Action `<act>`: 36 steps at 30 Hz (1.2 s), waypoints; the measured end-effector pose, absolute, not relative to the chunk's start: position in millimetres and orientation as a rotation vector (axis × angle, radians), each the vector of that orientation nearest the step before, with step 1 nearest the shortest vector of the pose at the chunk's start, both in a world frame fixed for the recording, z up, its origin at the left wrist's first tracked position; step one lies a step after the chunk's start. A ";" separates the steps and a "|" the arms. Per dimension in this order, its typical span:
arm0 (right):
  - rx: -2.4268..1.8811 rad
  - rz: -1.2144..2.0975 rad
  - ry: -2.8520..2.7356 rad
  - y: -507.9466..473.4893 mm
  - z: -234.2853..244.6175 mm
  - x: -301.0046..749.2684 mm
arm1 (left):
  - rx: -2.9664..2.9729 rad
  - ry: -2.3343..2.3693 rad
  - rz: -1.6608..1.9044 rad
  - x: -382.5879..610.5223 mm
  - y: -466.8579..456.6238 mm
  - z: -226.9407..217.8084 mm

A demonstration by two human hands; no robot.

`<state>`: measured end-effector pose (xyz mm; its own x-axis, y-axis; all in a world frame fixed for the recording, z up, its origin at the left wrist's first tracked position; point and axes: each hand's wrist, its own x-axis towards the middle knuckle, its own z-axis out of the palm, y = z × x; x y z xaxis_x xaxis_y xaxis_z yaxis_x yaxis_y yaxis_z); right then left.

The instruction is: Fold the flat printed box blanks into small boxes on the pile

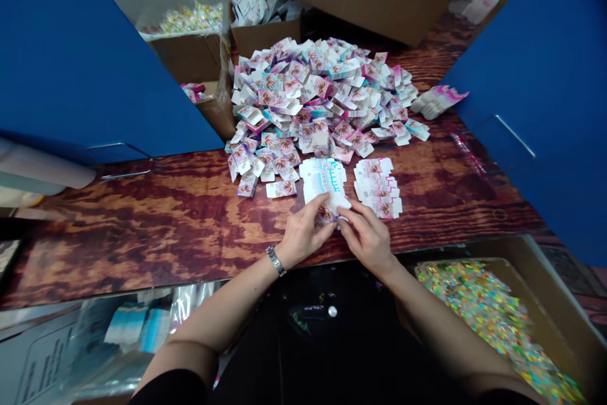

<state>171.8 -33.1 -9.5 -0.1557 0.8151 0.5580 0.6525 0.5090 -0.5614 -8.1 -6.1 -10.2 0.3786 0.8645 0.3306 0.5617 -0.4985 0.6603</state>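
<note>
Two hands close together, left hand [306, 232], right hand [366, 235], pinching a stack of flat printed cartons [325, 184]

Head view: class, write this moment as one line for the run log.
left hand: holding flat cartons | right hand: touching them | nearby: carton pile | surface: wooden table
</note>
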 end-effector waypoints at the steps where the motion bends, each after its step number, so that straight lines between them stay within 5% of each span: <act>1: -1.210 0.257 -1.891 -33.4 -9.5 171.1 | 2.200 1.213 0.912 -7.8 -6.6 -10.1; 15: -1.267 1.196 -1.281 -15.1 -0.5 168.3 | 2.370 1.115 0.834 -8.7 -4.3 -2.0; 28: -1.360 0.610 -1.773 -17.5 22.7 162.5 | 2.412 1.236 0.787 -6.9 -2.4 -9.4; 36: -1.342 0.602 -1.798 -17.1 21.3 163.6 | 2.449 1.211 0.828 -6.9 -3.8 -9.4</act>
